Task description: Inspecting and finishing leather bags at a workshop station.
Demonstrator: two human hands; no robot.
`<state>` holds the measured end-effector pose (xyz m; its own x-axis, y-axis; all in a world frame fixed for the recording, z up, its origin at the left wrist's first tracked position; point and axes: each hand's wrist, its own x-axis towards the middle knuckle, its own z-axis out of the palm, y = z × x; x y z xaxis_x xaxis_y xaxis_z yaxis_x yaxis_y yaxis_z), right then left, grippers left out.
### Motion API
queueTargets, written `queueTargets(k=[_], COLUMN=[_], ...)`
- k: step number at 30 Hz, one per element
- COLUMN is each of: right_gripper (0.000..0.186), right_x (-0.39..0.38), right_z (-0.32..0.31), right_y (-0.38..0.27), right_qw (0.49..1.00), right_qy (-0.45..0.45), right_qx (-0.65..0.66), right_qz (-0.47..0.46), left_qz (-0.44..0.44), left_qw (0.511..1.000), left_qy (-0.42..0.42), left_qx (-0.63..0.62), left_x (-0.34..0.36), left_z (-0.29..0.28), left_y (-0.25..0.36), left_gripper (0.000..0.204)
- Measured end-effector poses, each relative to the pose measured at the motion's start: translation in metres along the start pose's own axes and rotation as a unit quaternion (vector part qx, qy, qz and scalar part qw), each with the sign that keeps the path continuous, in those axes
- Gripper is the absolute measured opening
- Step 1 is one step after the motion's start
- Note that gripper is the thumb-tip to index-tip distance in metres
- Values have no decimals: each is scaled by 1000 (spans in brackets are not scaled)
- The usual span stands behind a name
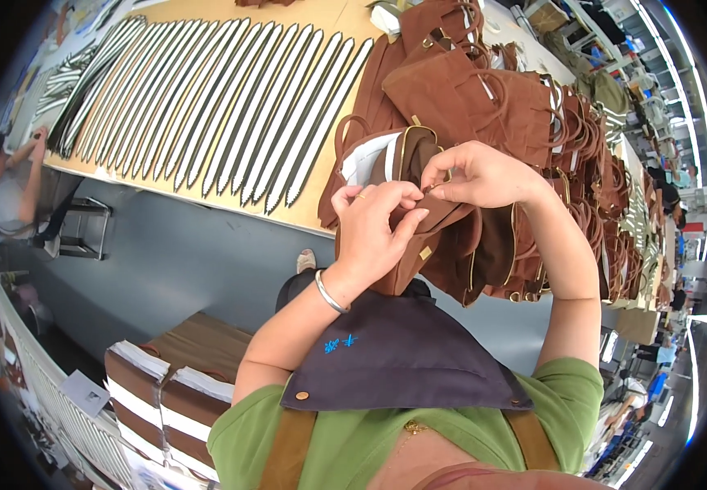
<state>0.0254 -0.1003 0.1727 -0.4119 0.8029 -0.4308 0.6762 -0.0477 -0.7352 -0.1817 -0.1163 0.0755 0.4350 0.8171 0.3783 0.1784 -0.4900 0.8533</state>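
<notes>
A brown bag (402,265) stands upright in front of me at the table's edge, its top gaping. Pale lining (362,161) and a gold-toothed zipper (407,145) show at the opening, and a small gold plate sits on its front. Over the near side of the opening, my left hand (374,233) has its thumb and fingers bent together in a pinch. My right hand (476,175) comes from the right and pinches close to the left fingertips. Whatever lies between the fingers of both hands is too small and too covered to name.
Many brown bags (468,98) with handles are heaped on the right. Black-and-white striped strips (231,106) lie in a row across the tan table (333,214). Behind left are stacked brown-and-white panels (137,400). A person (15,192) works at the far left near a stool (88,224).
</notes>
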Motion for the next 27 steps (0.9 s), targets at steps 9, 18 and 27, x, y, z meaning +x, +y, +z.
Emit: queueTargets(k=[9,18,27], right_gripper=[16,20,20], right_x=[-5,-13,-19], right_z=[18,14,16], right_y=[-11,4,-7], right_qw=[986,996,993], right_qy=[133,92,100], right_qx=[-82,-21,-68], right_qz=[65,-3,-3], left_qz=[-19,-61,-104], left_qw=[999,990,984], left_qy=[-21,-18,-39], left_qx=[-44,-126,-136], left_x=[0,3,5], left_z=[5,7,4], left_y=[-1,-1,2], left_gripper=[9,12,14])
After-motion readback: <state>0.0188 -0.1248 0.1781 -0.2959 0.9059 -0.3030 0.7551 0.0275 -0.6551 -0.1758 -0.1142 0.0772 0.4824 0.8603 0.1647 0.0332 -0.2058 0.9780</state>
